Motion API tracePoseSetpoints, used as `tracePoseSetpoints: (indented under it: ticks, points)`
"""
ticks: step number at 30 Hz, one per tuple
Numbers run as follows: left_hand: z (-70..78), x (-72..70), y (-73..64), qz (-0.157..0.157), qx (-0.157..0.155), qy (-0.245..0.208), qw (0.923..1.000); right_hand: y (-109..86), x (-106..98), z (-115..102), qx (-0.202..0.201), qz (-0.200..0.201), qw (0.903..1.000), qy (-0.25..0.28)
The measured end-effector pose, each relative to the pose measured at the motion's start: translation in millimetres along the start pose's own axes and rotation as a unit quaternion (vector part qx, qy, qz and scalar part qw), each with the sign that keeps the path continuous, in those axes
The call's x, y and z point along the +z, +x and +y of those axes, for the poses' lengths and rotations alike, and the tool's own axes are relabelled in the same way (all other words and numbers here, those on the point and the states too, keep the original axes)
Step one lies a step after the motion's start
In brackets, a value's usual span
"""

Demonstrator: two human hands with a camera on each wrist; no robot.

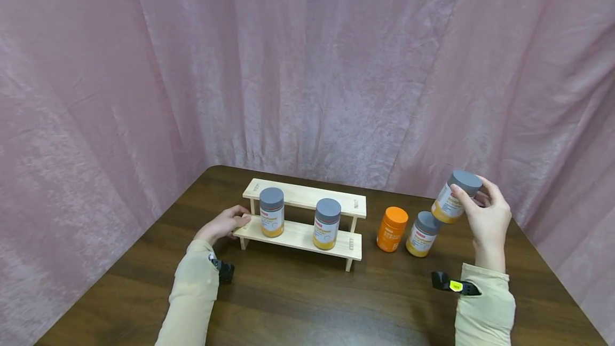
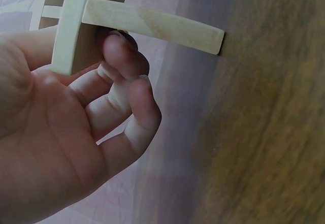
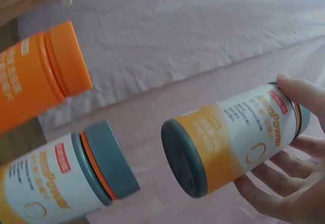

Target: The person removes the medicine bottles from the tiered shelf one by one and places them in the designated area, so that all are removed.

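My right hand (image 1: 490,218) grips a grey-lidded supplement bottle (image 1: 450,203) near its lid and holds it tilted in the air. In the right wrist view the bottle's (image 3: 233,137) grey base faces left. Just below it on the table stand another grey-lidded bottle (image 1: 423,235) and an orange bottle (image 1: 391,231). My left hand (image 1: 223,225) pinches the left end of the lower shelf of a two-tier wooden rack (image 1: 293,233), its fingers (image 2: 144,109) curled beneath the board. Two more grey-lidded bottles, one at left (image 1: 271,213) and one at right (image 1: 326,225), stand upright on that shelf.
The rack's upper shelf (image 1: 307,196) runs behind the lower one. Everything stands on a dark brown wooden table (image 1: 307,303). Pink curtains (image 1: 307,68) hang behind the table and along its sides.
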State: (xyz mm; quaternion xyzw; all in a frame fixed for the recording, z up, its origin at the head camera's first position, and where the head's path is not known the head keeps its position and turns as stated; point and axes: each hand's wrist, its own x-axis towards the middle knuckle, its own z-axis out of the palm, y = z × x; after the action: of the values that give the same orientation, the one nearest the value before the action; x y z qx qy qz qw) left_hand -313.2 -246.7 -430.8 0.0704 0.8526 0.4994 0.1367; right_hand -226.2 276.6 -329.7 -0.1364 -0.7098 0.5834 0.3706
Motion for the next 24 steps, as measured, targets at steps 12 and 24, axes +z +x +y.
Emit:
tracePoseSetpoints:
  ticks: [12,24]
  points:
    - [-1.5,0.3,0.5,-0.003,0.004,-0.01,0.9999,8.6,-17.1,15.6,0.017,0.004,0.992,-0.125]
    - [-1.6,-0.6,0.9,-0.001,0.003,-0.008,1.0,14.9,-23.2,41.9,0.02,-0.055,0.9706,-0.233]
